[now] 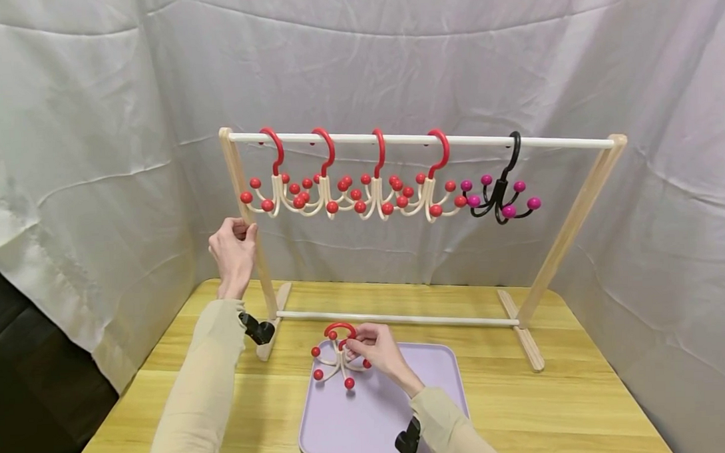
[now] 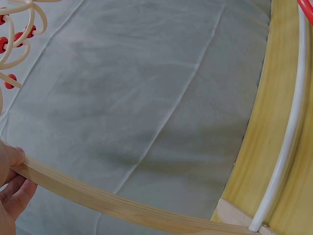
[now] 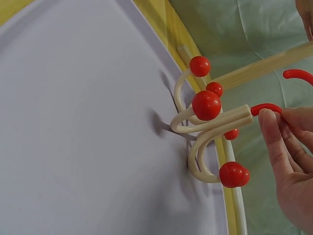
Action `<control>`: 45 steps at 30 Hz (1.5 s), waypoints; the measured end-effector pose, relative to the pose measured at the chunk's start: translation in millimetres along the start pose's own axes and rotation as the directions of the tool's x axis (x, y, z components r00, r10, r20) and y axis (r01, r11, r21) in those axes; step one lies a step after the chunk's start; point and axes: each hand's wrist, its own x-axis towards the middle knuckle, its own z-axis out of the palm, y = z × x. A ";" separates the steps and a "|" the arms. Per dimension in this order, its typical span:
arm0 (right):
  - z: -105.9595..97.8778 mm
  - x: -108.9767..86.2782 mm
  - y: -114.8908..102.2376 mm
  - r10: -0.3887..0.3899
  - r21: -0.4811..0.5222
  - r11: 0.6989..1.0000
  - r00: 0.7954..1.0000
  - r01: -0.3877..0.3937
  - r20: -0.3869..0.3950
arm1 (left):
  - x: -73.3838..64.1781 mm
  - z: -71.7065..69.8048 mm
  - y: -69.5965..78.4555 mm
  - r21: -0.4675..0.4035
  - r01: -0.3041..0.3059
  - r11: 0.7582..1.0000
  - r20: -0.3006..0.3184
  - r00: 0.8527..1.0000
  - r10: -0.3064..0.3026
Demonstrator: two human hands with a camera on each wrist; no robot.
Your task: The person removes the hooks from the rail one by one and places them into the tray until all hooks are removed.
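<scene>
My right hand (image 1: 375, 349) pinches the red hook of a cream multi-arm hanger (image 1: 341, 360) with red ball tips, held over the lilac tray (image 1: 405, 411). In the right wrist view the fingertips (image 3: 270, 120) sit on the red neck, just above the cream stem. My left hand (image 1: 234, 251) grips the left wooden upright (image 2: 98, 196) of a rack between thumb and fingers. From the rack's white top rail (image 1: 347, 138) hang several cream hangers (image 1: 376, 193) with red hooks, and at their right a black hanger (image 1: 500, 195) with magenta balls.
The rack's lower white rail (image 1: 402, 318) runs behind the tray, joining wooden feet (image 1: 522, 331) on the wood-grain table (image 1: 572, 392). Grey cloth (image 1: 357, 67) hangs behind and at both sides. Small black cameras (image 1: 258, 329) are strapped on both wrists.
</scene>
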 end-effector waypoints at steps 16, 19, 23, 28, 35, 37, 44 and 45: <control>-12.1 -8.5 -15.5 -0.052 0.053 0.997 0.998 0.054 -0.031 | 0.3 -0.7 0.0 -0.002 -0.001 1.000 0.001 1.000 0.001; -17.5 -10.9 -23.1 -0.058 0.056 0.997 0.997 0.060 -0.050 | 0.4 -0.6 0.2 0.000 0.000 1.000 0.003 1.000 0.000; -26.9 -14.3 -35.8 -0.093 0.057 0.994 0.992 0.098 -0.083 | 0.5 -0.1 0.3 0.006 0.003 1.000 0.005 1.000 -0.003; -42.3 -16.8 -56.5 -0.166 0.066 0.982 0.976 0.176 -0.139 | 0.1 0.0 0.6 0.008 0.001 1.000 0.005 1.000 -0.001; -65.3 -18.5 -90.2 -0.262 0.063 0.957 0.940 0.281 -0.221 | 0.0 -0.2 0.2 0.008 -0.007 1.000 -0.001 1.000 0.007; -72.8 -18.5 -100.3 -0.287 0.064 0.948 0.925 0.311 -0.248 | 0.1 -0.2 0.3 0.010 -0.010 1.000 -0.001 1.000 0.010; -104.1 -15.6 -132.3 -0.360 0.053 0.912 0.857 0.406 -0.368 | 0.0 -0.1 0.6 0.013 -0.006 1.000 0.001 1.000 0.006; -109.0 -15.5 -136.8 -0.362 0.052 0.910 0.848 0.412 -0.386 | -0.1 0.1 0.8 0.014 -0.005 1.000 0.002 1.000 0.005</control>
